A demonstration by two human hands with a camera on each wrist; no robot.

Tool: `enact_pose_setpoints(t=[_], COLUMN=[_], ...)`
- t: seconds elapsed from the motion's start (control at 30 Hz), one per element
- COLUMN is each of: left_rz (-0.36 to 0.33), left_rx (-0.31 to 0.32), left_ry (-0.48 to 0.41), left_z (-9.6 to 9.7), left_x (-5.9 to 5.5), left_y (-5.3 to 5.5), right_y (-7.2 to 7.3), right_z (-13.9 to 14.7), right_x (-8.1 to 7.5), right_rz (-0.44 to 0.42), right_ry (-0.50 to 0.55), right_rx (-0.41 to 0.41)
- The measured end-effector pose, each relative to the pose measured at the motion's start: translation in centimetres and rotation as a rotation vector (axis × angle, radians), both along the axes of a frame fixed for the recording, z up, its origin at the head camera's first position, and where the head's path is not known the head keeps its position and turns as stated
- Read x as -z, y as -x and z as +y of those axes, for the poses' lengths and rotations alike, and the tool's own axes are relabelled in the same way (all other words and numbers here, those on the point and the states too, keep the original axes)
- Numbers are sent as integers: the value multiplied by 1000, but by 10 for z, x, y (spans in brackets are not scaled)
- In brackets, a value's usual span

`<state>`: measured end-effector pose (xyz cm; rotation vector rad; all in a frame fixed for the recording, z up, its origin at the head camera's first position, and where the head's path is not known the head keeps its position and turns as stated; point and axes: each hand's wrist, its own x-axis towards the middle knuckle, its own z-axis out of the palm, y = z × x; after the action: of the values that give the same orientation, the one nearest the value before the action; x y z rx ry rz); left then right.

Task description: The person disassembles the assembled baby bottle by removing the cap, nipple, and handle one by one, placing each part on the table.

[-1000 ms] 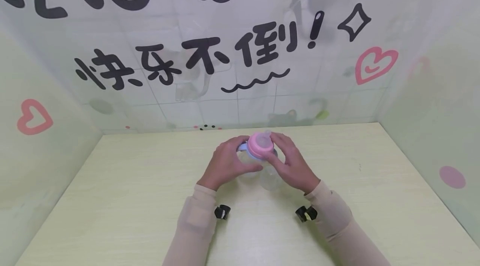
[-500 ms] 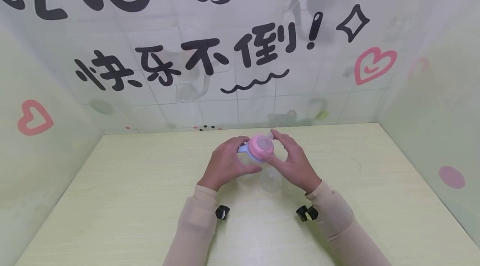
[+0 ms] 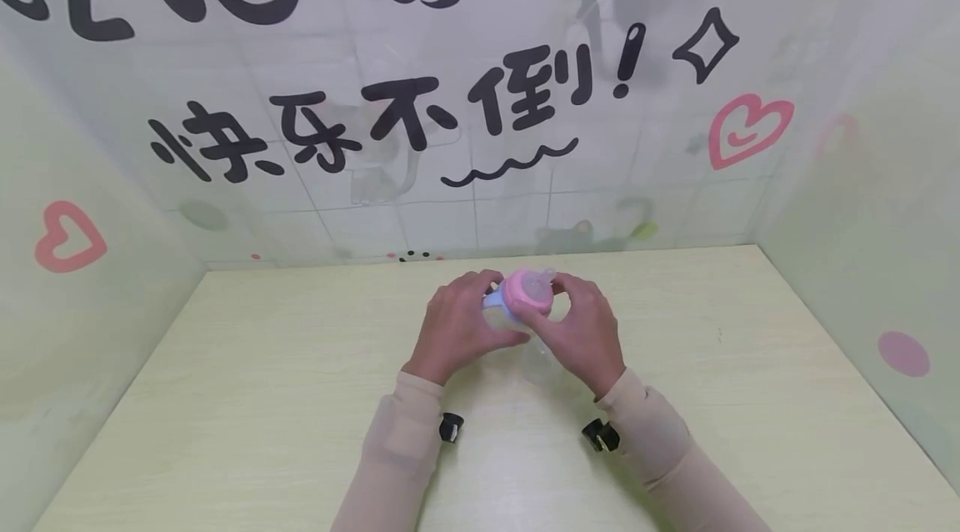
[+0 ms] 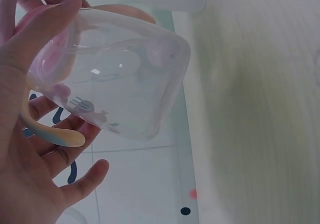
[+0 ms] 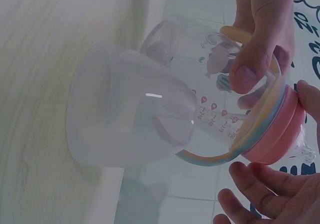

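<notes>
A clear baby bottle [image 5: 212,92] with a pink screw collar [image 3: 517,290] and a clear teat is held tilted, teat toward the right, above the table. My left hand [image 3: 453,328] grips its body, thumb in front and fingers behind, close to one of the handles [image 4: 55,134]. My right hand [image 3: 585,332] pinches the collar between thumb and fingers, partly hidden behind it in the head view. Below the bottle, a translucent bottle cap [image 5: 125,109] stands on the table, close to the right hand.
The pale wood-grain table [image 3: 262,399] reaches a back wall [image 3: 420,223] covered by a printed clear sheet. Side walls with heart prints [image 3: 70,236] stand left and right. A black wrist camera [image 3: 602,435] juts inward from the right forearm.
The bottle has shifted slightly right and tips further that way. My right hand has turned around the collar, its fingertips lower behind it. The left hand has moved slightly right with the bottle.
</notes>
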<state>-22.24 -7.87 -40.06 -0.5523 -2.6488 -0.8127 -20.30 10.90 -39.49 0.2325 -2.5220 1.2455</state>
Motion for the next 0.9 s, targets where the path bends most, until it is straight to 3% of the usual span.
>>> enact_pose_setpoints(t=[0.13, 0.3, 0.53, 0.9], left_rz=[-3, -35, -80, -137], left_rx=[1, 21, 78, 164], left_ry=[0, -26, -108, -182], left_z=[1, -1, -4, -4], left_x=[0, -2, -3, -4], left_y=[-1, -1, -1, -2], right_y=[0, 2, 4, 7], right_z=[1, 6, 13, 20], right_x=[-2, -2, -7, -7], right_rz=[9, 36, 80, 125], right_ry=[20, 45, 84, 98], right_rx=[-29, -120, -254, -391])
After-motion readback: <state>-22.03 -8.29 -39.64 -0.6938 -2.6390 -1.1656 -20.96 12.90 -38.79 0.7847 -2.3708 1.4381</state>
